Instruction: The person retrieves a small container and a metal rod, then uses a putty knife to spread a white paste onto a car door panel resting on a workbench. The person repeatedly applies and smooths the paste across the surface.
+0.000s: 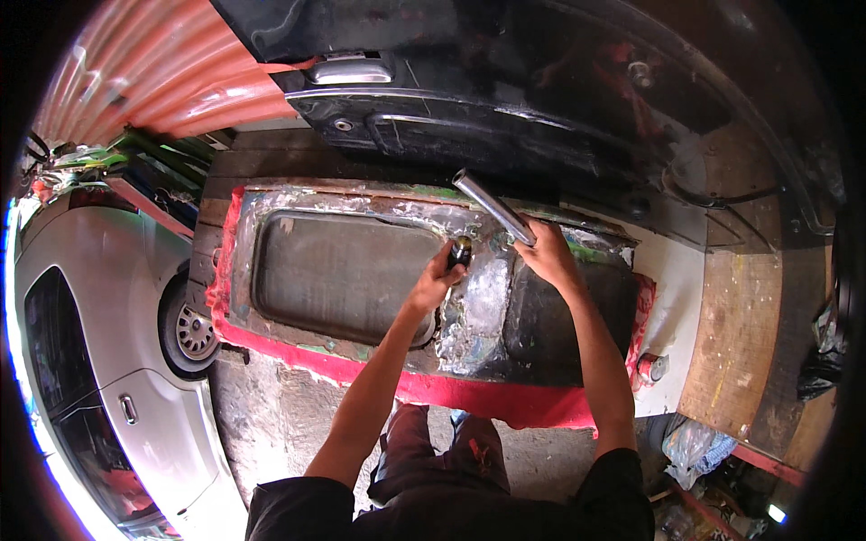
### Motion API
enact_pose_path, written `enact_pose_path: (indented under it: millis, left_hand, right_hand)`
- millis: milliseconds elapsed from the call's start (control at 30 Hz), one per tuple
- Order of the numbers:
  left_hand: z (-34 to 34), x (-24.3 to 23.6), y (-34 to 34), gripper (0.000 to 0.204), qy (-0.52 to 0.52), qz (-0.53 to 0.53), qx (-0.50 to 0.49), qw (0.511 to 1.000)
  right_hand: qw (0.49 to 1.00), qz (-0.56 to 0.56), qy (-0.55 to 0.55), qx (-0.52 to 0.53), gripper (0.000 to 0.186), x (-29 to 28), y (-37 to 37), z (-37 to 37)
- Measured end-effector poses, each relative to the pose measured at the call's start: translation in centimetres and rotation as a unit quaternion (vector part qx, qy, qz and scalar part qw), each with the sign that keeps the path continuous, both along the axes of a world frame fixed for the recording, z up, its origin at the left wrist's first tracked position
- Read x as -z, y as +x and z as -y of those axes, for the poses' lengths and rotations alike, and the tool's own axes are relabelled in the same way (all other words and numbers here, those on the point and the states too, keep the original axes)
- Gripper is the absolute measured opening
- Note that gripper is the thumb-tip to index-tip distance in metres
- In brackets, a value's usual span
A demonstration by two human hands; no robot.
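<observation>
A worn vehicle panel (487, 307) lies flat in front of me, with a recessed dark section on the left and bare, rough metal around its middle. My right hand (548, 256) is closed around the lower end of a shiny metal tube (487, 200), whose open end tilts up and to the left over the panel's far edge. Closed too, my left hand (432, 287) grips a short dark cylindrical piece with a yellowish top (460, 252), held over the bare metal strip. Its lower part is hidden by my fingers.
Red cloth (487, 401) hangs below the panel's near edge. Beyond it rises a large black vehicle body (505, 90). At left a silver car (135, 307) stands close by. A can (652, 367) and wooden boards (735, 325) are at right, plastic bags (690, 451) below them.
</observation>
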State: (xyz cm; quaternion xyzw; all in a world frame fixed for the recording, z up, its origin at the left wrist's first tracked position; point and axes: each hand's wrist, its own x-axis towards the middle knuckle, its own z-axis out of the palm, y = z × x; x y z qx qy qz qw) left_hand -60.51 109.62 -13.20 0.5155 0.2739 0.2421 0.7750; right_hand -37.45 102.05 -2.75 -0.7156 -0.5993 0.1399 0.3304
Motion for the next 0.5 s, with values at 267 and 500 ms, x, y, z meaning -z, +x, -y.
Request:
enact_pose_path:
  millis: [267,500]
  left_hand:
    - [0.2,1.0,-0.2,0.072,-0.019,-0.011,-0.014,1.0]
    - [0.2,1.9,-0.6,0.071,-0.028,0.0,-0.017,0.999]
  right_hand:
    - [0.978,0.042,-0.199,-0.05,0.022,-0.2,0.0,-1.3]
    - [0.998,-0.044,-0.023,0.023,0.029,-2.7,1.5,-3.5]
